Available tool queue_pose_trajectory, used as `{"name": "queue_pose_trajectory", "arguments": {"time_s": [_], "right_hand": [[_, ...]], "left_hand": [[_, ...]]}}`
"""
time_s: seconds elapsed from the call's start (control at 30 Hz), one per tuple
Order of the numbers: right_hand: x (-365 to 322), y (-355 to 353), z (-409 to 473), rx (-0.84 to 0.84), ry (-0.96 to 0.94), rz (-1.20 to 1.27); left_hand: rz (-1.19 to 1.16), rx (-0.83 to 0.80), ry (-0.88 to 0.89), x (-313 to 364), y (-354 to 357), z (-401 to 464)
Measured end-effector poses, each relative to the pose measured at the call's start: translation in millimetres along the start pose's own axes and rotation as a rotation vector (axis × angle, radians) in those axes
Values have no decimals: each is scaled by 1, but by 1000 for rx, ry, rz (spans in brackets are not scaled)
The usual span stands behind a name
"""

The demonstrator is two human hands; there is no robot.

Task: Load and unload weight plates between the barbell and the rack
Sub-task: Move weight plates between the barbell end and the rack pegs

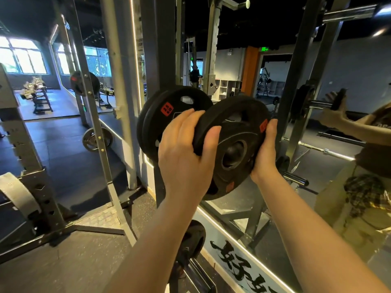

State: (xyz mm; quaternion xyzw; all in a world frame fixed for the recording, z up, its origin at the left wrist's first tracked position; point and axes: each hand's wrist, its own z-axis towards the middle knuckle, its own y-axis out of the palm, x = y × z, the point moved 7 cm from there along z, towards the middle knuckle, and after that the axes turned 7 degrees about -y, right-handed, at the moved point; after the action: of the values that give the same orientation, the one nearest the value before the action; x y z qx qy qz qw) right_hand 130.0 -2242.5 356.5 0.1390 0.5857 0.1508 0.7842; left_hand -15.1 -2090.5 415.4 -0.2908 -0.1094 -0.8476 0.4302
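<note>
**Small plate held in both hands at the rack**

A black weight plate point(230, 144) sits just right of centre, tilted so its hub faces down towards the person, held up between two bare hands. The left hand point(186, 149) clasps its rim at nine o'clock, thumb curled over the near face and fingers wrapped round the back edge. The right hand point(265, 151) presses against the rim at three o'clock, fingers running up along the edge; how far they curl behind it cannot be told. Orange labels show on the plate near its right edge and near its bottom.

Just behind it, at ten o'clock from the held plate, two stored plates point(169, 121) hang side by side on the dark rack upright point(160, 49), the front one bearing an orange label with a weight marking. The held plate overlaps their right edge; whether it touches them is unclear.

At one o'clock, high up, the chrome barbell sleeve point(351, 12) juts in from the right. A wall mirror point(338, 134) fills the right side, reflecting the person's arms and plate. At six o'clock, low down, another dark plate point(193, 240) sits on a peg near the floor.
</note>
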Motion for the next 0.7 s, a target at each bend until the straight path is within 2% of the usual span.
{"name": "queue_pose_trajectory", "arguments": {"time_s": [0.27, 0.43, 0.6, 0.7], "right_hand": [[-6, 16, 7, -35, 24, -70], [-5, 9, 1, 5, -3, -66], [-7, 7, -7, -4, -14, -130], [-5, 7, -7, 10, -25, -112]], "left_hand": [[36, 97, 62, 11, 0, -26], [46, 33, 95, 10, 1, -15], [-24, 55, 55, -5, -4, -1], [4, 57, 100, -5, -3, -1]]}}
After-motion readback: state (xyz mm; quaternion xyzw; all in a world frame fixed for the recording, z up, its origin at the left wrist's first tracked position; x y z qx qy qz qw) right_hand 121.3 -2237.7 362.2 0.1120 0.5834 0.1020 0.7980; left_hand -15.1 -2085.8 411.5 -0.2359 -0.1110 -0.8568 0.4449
